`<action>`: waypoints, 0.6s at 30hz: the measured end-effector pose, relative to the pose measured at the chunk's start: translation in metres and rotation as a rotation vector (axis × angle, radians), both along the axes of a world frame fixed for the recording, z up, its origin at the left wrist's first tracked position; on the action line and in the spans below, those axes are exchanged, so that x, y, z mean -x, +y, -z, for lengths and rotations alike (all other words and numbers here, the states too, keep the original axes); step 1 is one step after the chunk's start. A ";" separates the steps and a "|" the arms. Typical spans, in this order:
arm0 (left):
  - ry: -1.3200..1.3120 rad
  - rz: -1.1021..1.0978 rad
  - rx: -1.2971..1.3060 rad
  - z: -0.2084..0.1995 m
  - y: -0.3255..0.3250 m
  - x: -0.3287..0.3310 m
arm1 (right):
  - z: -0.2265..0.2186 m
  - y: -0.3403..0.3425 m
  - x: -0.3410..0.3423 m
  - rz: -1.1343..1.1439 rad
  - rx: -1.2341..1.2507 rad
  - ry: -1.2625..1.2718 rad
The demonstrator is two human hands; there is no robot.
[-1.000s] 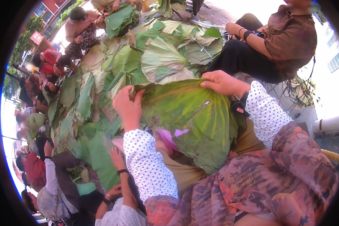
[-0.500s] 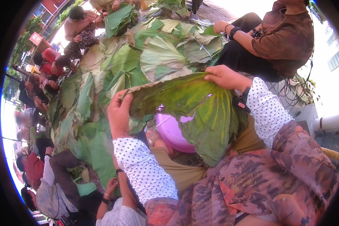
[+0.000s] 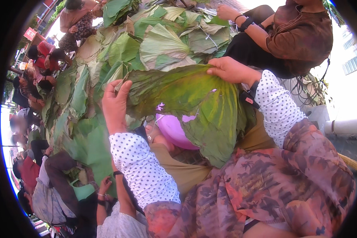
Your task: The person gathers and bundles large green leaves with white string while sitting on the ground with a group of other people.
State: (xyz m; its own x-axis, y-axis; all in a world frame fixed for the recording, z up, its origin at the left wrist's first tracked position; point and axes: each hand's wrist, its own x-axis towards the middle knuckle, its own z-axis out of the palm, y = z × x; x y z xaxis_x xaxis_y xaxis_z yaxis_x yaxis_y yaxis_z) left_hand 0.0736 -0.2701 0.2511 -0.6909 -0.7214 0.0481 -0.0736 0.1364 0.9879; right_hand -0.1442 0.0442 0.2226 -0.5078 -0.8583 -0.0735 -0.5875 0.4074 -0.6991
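A large lotus leaf, green with yellow streaks and a browned upper edge, is spread before me. It has small holes and a wide gap at its lower left. Thumb and fingers of my right hand pinch its upper edge. At the leaf's left edge, my left hand has its thumb and fingers apart, the thumb beside the leaf. Behind the leaf, partly hidden, shows a purple plastic basin or stool.
A broad heap of lotus leaves covers the ground ahead. A person in a brown shirt sits at the far right. Several people line the left side; a nearby one in a grey shirt is at lower left. Loose cables lie at right.
My left hand's pinch on the leaf's edge has loosened and its fingers have parted. The leaf's upper left edge has unrolled upward. The whole view has shifted slightly.
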 end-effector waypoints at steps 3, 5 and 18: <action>-0.013 0.059 -0.002 0.007 -0.007 0.000 | -0.002 -0.001 -0.001 -0.001 0.026 0.001; 0.048 0.013 -0.020 0.011 -0.012 -0.002 | -0.001 -0.005 -0.001 -0.025 0.008 0.015; 0.158 -0.256 -0.136 0.011 -0.014 0.014 | 0.005 -0.003 -0.001 -0.082 0.083 -0.050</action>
State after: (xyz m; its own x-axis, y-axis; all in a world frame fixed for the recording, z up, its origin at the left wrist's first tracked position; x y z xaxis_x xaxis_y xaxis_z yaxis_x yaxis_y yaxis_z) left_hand 0.0593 -0.2838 0.2396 -0.4778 -0.8779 0.0315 0.0671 -0.0007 0.9977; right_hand -0.1428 0.0417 0.2173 -0.4333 -0.9009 -0.0241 -0.5797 0.2991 -0.7580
